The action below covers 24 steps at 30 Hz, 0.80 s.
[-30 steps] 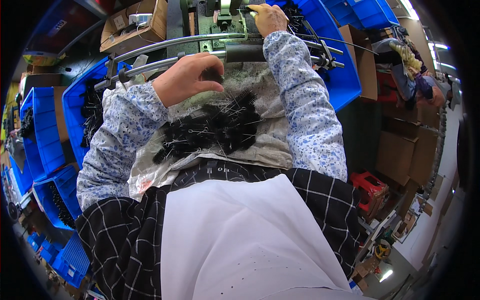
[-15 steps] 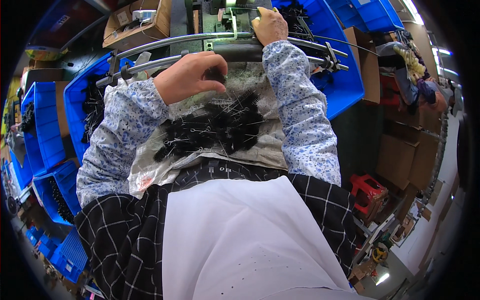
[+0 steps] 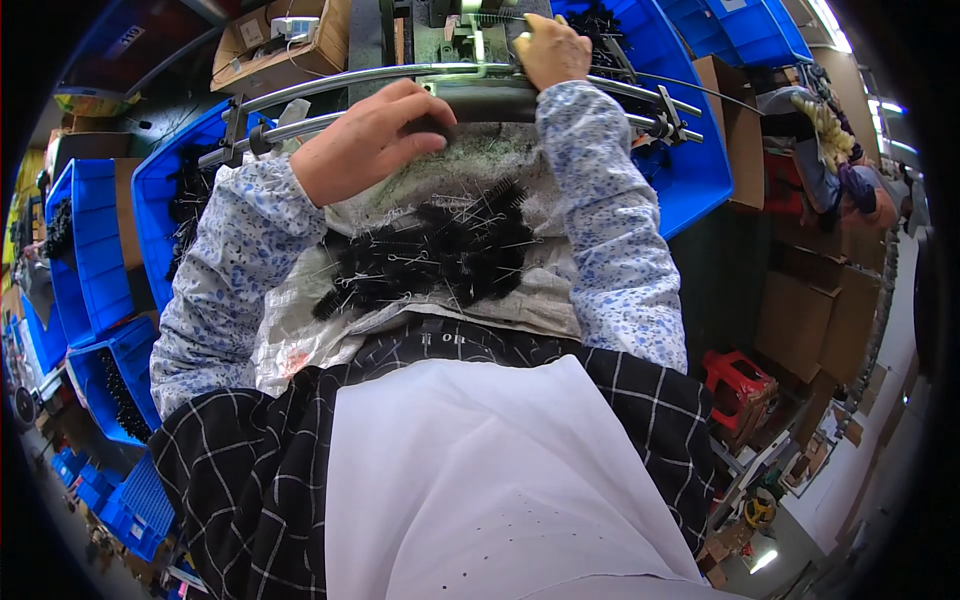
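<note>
Where pale cloth (image 3: pixel 552 285) spreads, black, bristly brushes (image 3: pixel 440 250) with wire loops lie heaped; beyond, the left hand (image 3: pixel 372 142) curls, thumb apart, contents unclear, and the right hand (image 3: pixel 556 52) reaches forward beside one thin brush (image 3: pixel 495 17), its grip unclear.

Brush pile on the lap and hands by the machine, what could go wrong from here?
The right hand is close to the machine's metal parts, so it might get pinched. Wire ends stick out of the brush pile and could prick the left hand or snag the sheet beneath.
</note>
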Tool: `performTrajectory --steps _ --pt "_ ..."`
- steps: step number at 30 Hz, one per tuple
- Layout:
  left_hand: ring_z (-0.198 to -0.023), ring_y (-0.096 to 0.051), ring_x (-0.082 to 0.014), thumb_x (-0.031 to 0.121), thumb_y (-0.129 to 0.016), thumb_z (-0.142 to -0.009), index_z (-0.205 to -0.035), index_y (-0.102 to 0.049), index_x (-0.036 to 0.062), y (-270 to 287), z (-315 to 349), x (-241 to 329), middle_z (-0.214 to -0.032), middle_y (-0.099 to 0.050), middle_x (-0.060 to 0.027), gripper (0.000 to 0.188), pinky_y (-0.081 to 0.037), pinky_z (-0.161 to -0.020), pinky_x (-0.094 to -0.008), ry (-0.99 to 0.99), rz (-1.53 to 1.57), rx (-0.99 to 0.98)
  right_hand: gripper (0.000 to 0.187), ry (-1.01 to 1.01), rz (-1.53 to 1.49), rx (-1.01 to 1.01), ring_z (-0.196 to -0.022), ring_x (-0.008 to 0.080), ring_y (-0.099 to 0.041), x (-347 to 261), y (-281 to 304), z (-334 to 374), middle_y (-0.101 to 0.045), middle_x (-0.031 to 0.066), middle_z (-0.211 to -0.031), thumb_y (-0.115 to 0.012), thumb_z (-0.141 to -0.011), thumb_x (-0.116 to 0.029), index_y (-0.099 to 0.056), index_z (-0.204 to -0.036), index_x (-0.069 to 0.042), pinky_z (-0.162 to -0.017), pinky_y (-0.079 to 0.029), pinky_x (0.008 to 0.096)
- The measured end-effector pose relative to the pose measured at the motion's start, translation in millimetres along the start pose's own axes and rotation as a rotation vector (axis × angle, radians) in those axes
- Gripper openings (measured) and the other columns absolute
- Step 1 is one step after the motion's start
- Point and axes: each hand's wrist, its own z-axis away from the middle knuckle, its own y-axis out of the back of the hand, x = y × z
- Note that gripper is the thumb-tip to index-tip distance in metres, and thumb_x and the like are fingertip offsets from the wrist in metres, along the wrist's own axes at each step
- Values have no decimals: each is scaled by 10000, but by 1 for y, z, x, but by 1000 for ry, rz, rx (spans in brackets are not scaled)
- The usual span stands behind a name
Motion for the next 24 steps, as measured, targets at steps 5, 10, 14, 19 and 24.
performTrajectory --steps 5,10,14,19,24 --pt "-1013 -519 -215 69 -520 -903 -1182 -499 45 3 0 0 -1107 -481 -104 281 -439 -851 -302 22 -55 36 211 7 -127 34 -725 334 -613 30 10 -7 -628 147 -767 -501 -843 -244 -638 -763 -104 -701 -500 423" --pt "-922 -546 -190 132 -570 -888 -1140 -493 77 -10 -21 13 -1059 -500 -79 269 -457 -795 -293 18 -9 -52 256 -65 39 -184 -828 314 -638 59 -5 -28 -643 134 -900 -514 -850 -328 -673 -854 -127 -736 -507 428" --pt "-870 -561 -179 109 -591 -872 -1115 -497 63 -19 -30 16 -1043 -502 -78 265 -473 -769 -283 -41 51 -15 227 -94 125 -124 -796 312 -638 76 61 -31 -645 133 -890 -538 -839 -254 -662 -906 -77 -724 -507 436" --pt "-866 -583 -176 91 -624 -847 -1091 -500 36 -37 -43 13 -1010 -514 -81 280 -489 -787 -284 -90 81 181 338 -93 -160 -240 -983 228 -605 31 124 22 -629 112 -1069 -568 -884 -268 -588 -1164 -80 -842 -475 340" --pt "-836 -598 -167 50 -651 -814 -1072 -504 9 -47 -56 11 -1043 -537 -89 300 -508 -760 -276 -102 148 318 361 -26 -1291 -481 -822 145 -595 -24 124 68 -637 102 -896 -472 -957 -291 -572 -1095 27 -727 -487 287"
